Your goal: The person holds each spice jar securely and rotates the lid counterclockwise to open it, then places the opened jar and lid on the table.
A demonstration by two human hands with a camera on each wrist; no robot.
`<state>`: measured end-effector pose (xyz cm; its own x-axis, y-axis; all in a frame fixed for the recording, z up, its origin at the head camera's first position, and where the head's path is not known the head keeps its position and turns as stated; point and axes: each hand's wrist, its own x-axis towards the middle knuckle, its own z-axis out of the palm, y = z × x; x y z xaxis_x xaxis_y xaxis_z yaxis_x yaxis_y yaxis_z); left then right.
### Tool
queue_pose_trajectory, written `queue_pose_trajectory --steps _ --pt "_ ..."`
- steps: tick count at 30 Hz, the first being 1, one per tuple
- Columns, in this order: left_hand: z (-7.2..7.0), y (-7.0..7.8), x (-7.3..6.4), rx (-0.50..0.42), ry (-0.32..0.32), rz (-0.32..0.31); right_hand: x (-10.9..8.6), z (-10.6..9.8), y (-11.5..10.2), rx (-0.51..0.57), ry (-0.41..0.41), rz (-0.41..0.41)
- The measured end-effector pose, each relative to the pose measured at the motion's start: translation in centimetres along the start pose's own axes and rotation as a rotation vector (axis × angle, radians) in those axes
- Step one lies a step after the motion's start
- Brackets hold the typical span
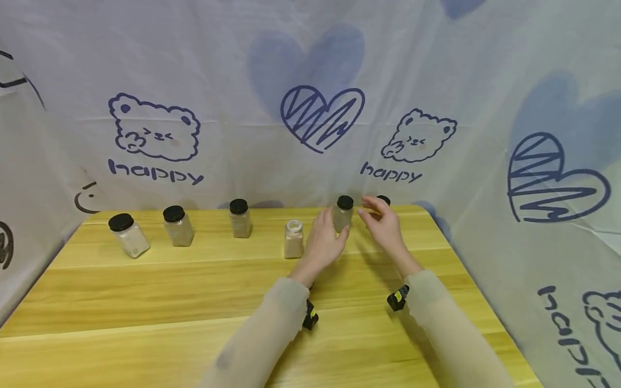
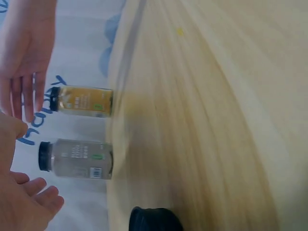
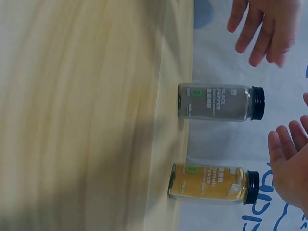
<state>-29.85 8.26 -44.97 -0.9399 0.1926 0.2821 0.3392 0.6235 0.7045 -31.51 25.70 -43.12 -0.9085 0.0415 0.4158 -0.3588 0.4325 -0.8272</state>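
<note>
A glass jar of black pepper (image 3: 216,102) with a black lid stands upright near the table's far edge. My left hand (image 1: 324,240) is beside it, fingers extended and apart from the glass in the right wrist view. My right hand (image 1: 385,229) hovers with relaxed fingers near a jar of turmeric powder (image 3: 207,183), whose black lid shows behind the hand in the head view. Both hands hold nothing. Left of my left hand, an uncapped jar (image 1: 293,243) with pale contents stands on the table.
Farther left on the wooden table (image 1: 145,302) stand three black-lidded jars, the leftmost jar (image 1: 131,237) holding whitish contents. A round black object (image 2: 155,220) shows at the bottom of the left wrist view. Printed cloth (image 1: 233,81) hangs behind the table.
</note>
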Motion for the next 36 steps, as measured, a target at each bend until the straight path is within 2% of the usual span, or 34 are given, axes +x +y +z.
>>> queue_pose_trajectory --steps 7,17,26,36 --pt "1.2 -0.4 1.7 0.007 -0.076 -0.085 1.7 0.0 0.6 -0.07 -0.065 0.045" --pt "2.7 -1.5 4.0 -0.081 -0.095 -0.172 3.5 0.6 1.3 -0.103 -0.174 0.111" --pt "2.7 -2.5 4.3 -0.113 -0.153 -0.163 3.9 1.4 1.3 -0.153 -0.239 0.135" --pt "2.7 -2.4 4.1 -0.107 -0.149 -0.139 3.2 1.4 2.0 -0.183 -0.228 0.125"
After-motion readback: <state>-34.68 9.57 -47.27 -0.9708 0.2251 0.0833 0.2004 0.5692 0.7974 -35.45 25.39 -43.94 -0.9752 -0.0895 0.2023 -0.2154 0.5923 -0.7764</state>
